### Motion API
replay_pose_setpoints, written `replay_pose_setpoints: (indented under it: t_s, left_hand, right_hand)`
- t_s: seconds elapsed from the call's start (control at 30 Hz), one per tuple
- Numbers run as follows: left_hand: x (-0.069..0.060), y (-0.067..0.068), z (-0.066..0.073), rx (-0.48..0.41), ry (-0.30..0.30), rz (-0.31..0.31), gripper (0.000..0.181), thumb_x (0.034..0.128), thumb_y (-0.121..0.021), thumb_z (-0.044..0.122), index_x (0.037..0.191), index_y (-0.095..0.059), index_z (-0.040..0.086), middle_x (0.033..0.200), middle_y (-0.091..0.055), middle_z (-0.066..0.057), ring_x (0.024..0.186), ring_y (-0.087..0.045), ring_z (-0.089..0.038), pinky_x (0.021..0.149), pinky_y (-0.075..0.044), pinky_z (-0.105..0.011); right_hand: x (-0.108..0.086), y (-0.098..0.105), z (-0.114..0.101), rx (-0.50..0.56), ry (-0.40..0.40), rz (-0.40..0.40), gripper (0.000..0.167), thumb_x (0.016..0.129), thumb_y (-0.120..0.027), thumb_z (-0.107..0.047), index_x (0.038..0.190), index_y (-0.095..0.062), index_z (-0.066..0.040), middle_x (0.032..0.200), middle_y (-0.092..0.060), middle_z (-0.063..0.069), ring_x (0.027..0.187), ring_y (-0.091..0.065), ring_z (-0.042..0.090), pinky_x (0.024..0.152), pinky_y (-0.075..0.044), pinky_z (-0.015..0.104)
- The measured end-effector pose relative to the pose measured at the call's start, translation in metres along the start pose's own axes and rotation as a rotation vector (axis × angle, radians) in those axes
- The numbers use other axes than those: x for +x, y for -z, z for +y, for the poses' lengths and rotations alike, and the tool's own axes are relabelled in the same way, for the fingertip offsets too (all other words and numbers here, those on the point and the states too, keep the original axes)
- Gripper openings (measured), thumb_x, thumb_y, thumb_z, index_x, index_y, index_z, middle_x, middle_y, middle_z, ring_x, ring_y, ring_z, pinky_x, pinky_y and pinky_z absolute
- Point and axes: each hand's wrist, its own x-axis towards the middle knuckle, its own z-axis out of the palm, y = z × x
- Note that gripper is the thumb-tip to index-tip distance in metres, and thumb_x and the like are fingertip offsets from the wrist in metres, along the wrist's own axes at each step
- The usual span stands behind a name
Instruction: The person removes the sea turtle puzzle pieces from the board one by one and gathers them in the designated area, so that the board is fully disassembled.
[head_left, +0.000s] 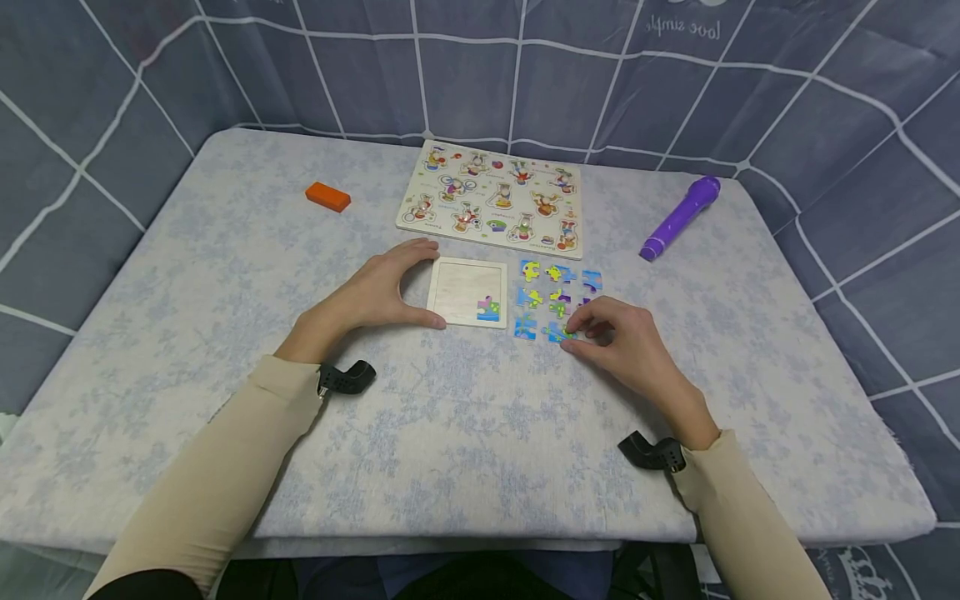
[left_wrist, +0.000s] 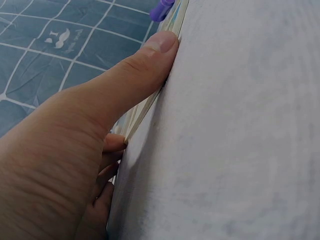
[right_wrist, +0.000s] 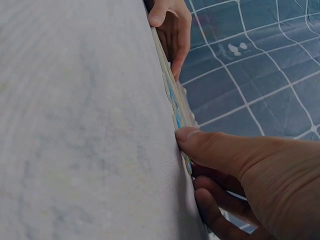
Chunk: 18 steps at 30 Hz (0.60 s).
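Observation:
A small square wooden puzzle tray [head_left: 459, 285] lies mid-table, with one colourful jigsaw piece [head_left: 489, 311] in its lower right corner. My left hand [head_left: 378, 287] holds the tray by its left side, thumb at the near corner and fingers at the far one. Right of the tray, several loose pieces [head_left: 530, 270] are laid out in rows. At the near row, my right hand [head_left: 622, 343] pinches a blue-green puzzle piece [head_left: 554, 333] between thumb and index finger, low at the table. In the right wrist view the thumb [right_wrist: 187, 136] covers part of the piece's edge.
Behind the tray lies a larger wooden board [head_left: 487, 196] with cartoon figures. An orange block [head_left: 327, 197] sits at the back left. The purple microphone-shaped object [head_left: 678, 218] lies at the back right. A grey-blue checked curtain [head_left: 472, 75] rises behind the cloth-covered table [head_left: 450, 442].

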Motion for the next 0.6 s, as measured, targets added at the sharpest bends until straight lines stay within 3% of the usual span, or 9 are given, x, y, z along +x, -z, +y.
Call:
replay_pose_setpoints:
  t_s: [0.37,0.6]
  left_hand:
    - [-0.001,-0.002,0.001,0.001,0.021,-0.003,0.111,0.0743,-0.093,0.056,0.163,-0.040,0.013,0.174,-0.028,-0.005,0.164,-0.017,-0.026,0.129,-0.024,-0.058]
    - [-0.006,0.000,0.002,0.014,0.039,-0.007,0.110,0.0755,-0.092,0.056,0.163,-0.040,0.015,0.176,-0.024,-0.006,0.164,-0.014,-0.030,0.129,-0.023,-0.061]
  right_hand:
    - [0.001,0.001,-0.004,-0.051,0.004,0.025,0.023,0.083,-0.092,-0.014,0.098,-0.075,-0.012,0.098,-0.074,-0.002,0.088,-0.071,0.015,0.079,-0.062,0.034]
    - [0.009,-0.004,-0.025,-0.080,0.036,0.046,0.027,0.081,-0.093,-0.013,0.101,-0.076,-0.007,0.100,-0.075,0.005,0.094,-0.067,0.023,0.083,-0.057,0.042]
